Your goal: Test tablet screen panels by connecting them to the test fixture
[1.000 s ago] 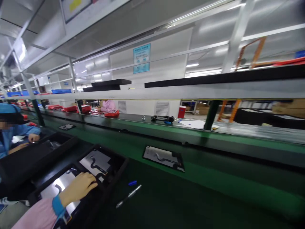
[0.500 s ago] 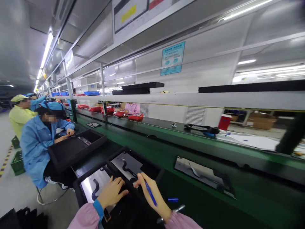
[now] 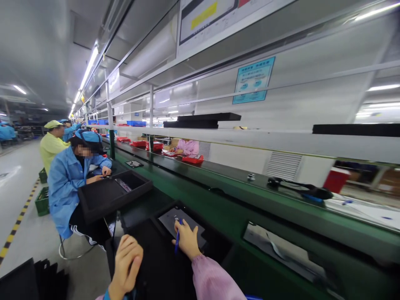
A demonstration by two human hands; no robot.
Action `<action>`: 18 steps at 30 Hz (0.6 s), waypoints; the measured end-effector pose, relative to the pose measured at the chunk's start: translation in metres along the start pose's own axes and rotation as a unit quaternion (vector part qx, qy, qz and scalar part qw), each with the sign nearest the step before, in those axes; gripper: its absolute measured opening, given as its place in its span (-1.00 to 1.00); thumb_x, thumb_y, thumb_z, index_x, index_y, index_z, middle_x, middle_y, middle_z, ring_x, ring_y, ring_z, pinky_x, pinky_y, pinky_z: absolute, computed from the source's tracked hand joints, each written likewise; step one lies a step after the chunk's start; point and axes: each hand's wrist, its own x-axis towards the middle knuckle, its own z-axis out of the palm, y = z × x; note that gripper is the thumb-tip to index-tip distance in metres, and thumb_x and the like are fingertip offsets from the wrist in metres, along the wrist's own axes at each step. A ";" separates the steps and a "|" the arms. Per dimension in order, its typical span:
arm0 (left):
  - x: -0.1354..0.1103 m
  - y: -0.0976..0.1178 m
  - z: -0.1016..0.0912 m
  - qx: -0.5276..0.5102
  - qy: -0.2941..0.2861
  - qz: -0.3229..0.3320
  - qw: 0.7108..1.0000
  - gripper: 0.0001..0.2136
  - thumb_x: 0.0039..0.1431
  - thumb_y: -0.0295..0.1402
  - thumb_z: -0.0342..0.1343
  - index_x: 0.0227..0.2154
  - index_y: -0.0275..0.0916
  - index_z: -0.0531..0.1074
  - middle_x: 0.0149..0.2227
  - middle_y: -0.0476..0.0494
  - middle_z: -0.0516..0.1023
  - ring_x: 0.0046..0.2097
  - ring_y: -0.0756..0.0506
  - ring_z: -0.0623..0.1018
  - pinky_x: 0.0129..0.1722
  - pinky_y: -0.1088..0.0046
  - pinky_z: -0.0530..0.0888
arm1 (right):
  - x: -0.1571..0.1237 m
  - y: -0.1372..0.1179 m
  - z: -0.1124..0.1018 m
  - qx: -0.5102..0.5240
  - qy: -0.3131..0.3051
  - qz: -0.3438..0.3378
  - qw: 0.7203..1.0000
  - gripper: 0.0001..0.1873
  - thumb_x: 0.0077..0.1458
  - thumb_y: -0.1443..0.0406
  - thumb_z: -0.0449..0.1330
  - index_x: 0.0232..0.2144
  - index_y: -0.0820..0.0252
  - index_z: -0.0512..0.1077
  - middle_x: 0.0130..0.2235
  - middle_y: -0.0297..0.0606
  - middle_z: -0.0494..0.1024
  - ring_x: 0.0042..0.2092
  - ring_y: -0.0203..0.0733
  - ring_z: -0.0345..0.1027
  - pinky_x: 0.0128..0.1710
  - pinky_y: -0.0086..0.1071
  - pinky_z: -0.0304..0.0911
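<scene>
My right hand [image 3: 186,240] is closed round a blue pen [image 3: 177,241] and rests on a flat grey panel [image 3: 170,220] lying in a black tray [image 3: 156,250] in front of me. My left hand [image 3: 126,264] sits on the near left part of that tray, fingers curled down over its dark surface; what is under them is hidden. Pink sleeves cover both my arms.
A green conveyor belt [image 3: 225,208] runs along the right, carrying another panel [image 3: 271,246]. To the left a person in a blue coat [image 3: 67,183] works at a black tray [image 3: 109,193]; more people sit beyond. Red trays [image 3: 192,158] and a black cable [image 3: 300,189] lie on the far ledge.
The view has swung left and down the line. My right hand came into view holding the blue pen and now rests on the far panel. My left hand slid toward me.
</scene>
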 end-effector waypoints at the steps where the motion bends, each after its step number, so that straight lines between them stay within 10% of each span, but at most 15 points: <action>1: -0.005 -0.001 -0.009 -0.006 0.016 0.006 1.000 -0.76 0.33 -0.39 -0.21 -0.46 -0.19 0.25 -0.50 -0.05 0.34 -0.41 -0.10 0.37 -0.20 0.17 0.30 | 0.000 0.000 -0.002 -0.018 0.005 -0.021 1.000 -0.63 -0.08 0.56 0.19 -0.22 0.13 0.38 -0.06 -0.14 0.57 0.28 0.19 0.07 0.10 0.42 -0.13; 9: -0.028 -0.010 -0.048 0.001 0.028 -0.012 1.000 -0.61 0.32 -0.07 -0.29 -0.51 -0.14 0.23 -0.56 -0.05 0.33 -0.51 -0.13 0.35 -0.35 0.21 0.30 | -0.002 -0.009 -0.003 -0.133 0.009 -0.170 0.976 -0.47 0.00 0.63 0.06 0.03 0.27 0.37 0.25 0.13 0.25 0.30 0.27 -0.02 0.19 0.40 -0.22; 18: -0.017 -0.010 -0.037 0.059 0.078 -0.024 0.995 -0.49 0.26 0.06 -0.26 -0.67 -0.15 0.17 -0.62 -0.06 0.30 -0.48 -0.14 0.39 -0.20 0.14 0.36 | 0.020 -0.009 -0.031 -0.180 0.055 -0.101 0.977 -0.55 0.18 0.51 0.16 0.12 0.29 0.32 0.23 0.08 0.28 0.22 0.17 0.18 0.13 0.11 0.19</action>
